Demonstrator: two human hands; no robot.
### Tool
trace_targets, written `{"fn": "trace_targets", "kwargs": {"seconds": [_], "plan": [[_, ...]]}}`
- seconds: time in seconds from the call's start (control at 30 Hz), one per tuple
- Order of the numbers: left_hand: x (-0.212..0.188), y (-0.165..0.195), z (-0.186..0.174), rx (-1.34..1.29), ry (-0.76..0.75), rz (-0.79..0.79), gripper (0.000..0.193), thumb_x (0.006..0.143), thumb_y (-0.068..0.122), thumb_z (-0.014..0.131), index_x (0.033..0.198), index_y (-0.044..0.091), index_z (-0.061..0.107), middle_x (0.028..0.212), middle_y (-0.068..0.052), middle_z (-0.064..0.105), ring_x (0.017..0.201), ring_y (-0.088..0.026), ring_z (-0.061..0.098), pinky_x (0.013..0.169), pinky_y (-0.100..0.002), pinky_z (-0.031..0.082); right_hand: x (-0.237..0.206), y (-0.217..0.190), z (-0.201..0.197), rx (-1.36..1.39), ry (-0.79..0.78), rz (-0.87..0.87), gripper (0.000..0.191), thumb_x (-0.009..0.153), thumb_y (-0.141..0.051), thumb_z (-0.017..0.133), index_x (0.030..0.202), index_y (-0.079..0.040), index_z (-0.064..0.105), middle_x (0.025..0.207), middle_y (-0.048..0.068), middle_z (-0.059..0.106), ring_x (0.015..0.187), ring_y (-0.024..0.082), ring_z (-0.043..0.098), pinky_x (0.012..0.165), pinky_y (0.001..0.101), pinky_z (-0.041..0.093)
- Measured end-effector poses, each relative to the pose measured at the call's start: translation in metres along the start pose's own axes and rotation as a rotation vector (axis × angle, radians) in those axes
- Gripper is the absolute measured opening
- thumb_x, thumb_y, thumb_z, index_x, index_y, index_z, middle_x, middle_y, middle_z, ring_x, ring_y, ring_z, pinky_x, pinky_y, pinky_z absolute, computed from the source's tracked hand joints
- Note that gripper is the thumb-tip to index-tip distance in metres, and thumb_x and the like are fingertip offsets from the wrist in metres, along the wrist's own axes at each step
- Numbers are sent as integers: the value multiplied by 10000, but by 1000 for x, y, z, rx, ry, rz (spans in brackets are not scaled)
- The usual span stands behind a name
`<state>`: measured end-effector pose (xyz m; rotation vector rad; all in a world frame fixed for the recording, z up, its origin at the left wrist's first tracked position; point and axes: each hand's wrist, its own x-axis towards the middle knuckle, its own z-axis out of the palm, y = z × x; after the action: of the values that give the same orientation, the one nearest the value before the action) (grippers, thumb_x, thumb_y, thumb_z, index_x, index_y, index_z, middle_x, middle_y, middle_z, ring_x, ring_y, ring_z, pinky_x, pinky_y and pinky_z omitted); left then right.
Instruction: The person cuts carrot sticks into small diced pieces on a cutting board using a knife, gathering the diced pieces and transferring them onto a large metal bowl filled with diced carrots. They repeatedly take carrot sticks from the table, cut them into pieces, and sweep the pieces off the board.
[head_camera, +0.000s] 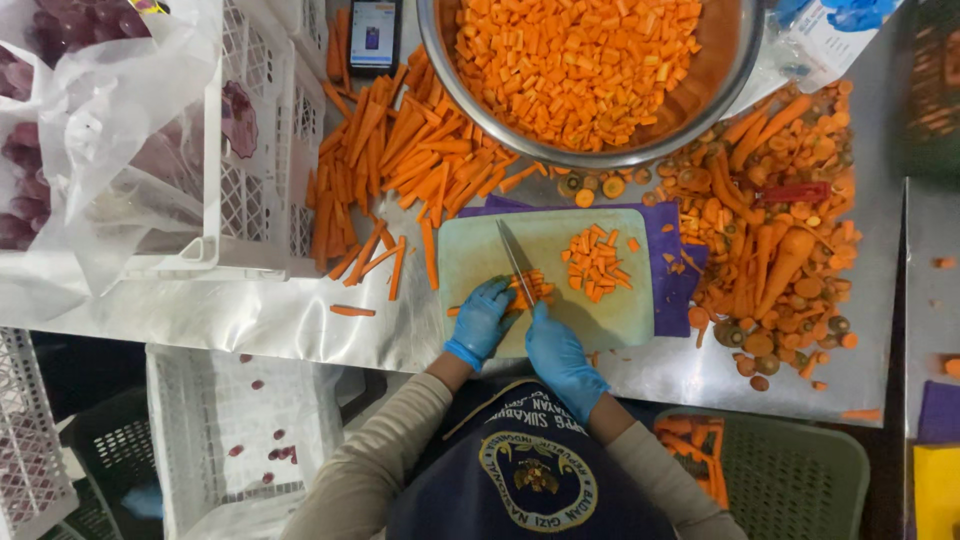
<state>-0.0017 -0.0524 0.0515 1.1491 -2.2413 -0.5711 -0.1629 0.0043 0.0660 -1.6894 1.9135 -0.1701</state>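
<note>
At the far left, a white slatted crate (250, 150) lined with clear plastic was set on the steel worktop (250, 315), its right wall just beside a heap of carrot sticks (400, 160). A phone (374, 35) was laid at the top edge above the sticks. A bare strip of worktop was left between the crate and the pale green cutting board (470, 260), broken only by a few stray sticks.

On the board, near its front edge, the left hand (482, 318), gloved in blue, was curled in a loose grip over a bundle of carrot sticks (532, 287). A knife (514, 258) was held against that bundle, the right hand (558, 358) closed on its handle. A small pile of diced carrot (597, 262) was gathered right of the blade, with free board around it.

A large steel bowl (655, 145) of diced carrot was placed beyond the board, nearly touching its far edge. At the right, carrot trimmings (780, 220) were piled against the board's purple underlay (680, 290), well inside the worktop's right edge.
</note>
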Motion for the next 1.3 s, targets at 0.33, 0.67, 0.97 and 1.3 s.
{"fn": "trace_targets", "kwargs": {"seconds": [0.33,0.67,0.97,1.3], "plan": [[5,-4,2,-14,-4,-2,443,759,181,813,1158,47,675,1283,-181,652,1236,-381,601,1055,-462,487,20,-12,26,-107,166,16,462,939,-172,538,1358,8,460,720,207,684,612,402,691,525,534,537],[-1,-3,-29,23,-104,-61,799,615,369,888,1244,7,553,1310,-254,589,1257,-465,515,1099,-579,356,-6,2,0,117,54,7,315,979,-182,514,1226,11,488,709,260,673,670,458,673,600,578,518],[-22,-16,-25,13,-60,-12,539,774,280,825,1197,30,600,1357,-181,607,1284,-402,551,1093,-475,459,-7,-6,21,77,1,-17,409,931,-165,536,1278,39,464,721,254,682,670,458,679,619,580,530],[-26,-19,-18,-1,-30,-50,510,779,285,824,1190,42,644,1359,-152,628,1266,-381,570,1052,-457,489,12,-23,32,12,-45,15,558,924,-144,512,1425,67,386,745,259,693,674,453,689,602,576,538]]}}
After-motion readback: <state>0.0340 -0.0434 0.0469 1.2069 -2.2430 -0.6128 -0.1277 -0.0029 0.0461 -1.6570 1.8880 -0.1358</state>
